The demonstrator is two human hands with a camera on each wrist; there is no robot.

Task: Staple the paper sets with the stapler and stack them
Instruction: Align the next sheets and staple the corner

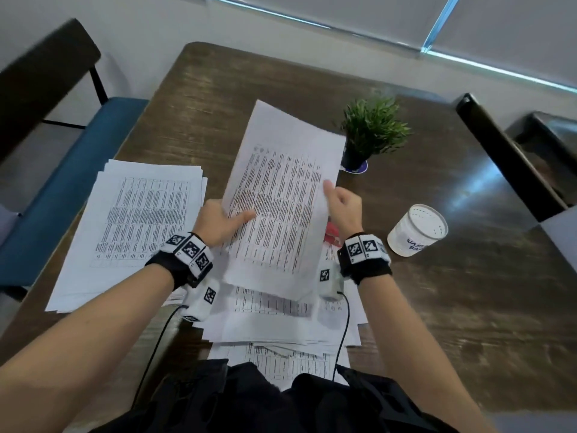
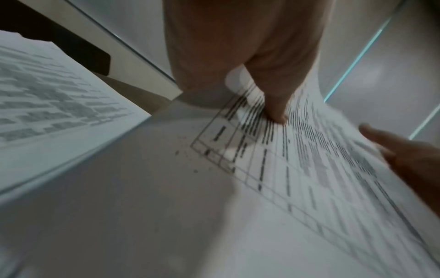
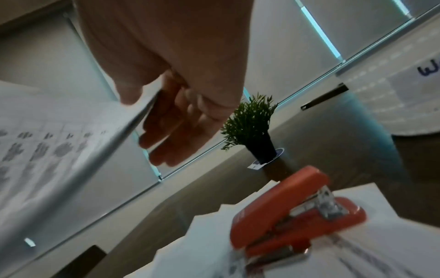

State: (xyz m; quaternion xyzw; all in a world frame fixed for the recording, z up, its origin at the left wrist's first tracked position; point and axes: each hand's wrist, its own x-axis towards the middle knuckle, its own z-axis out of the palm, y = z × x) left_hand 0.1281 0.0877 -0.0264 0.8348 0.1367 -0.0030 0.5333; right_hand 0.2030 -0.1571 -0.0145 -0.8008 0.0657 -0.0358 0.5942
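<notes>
Paper set raised above tabletop, pinched at both side edges: left hand thumb on top, right hand fingers curled behind. Stapler below right fingers, on loose sheets. Stack left of left fingers.

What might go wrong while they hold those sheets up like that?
The paper set is pinched only at its side edges by the left hand and right hand, so sheets may slip out of line. The red stapler sits half hidden underneath; lowering the paper could knock it off the loose pile.
</notes>
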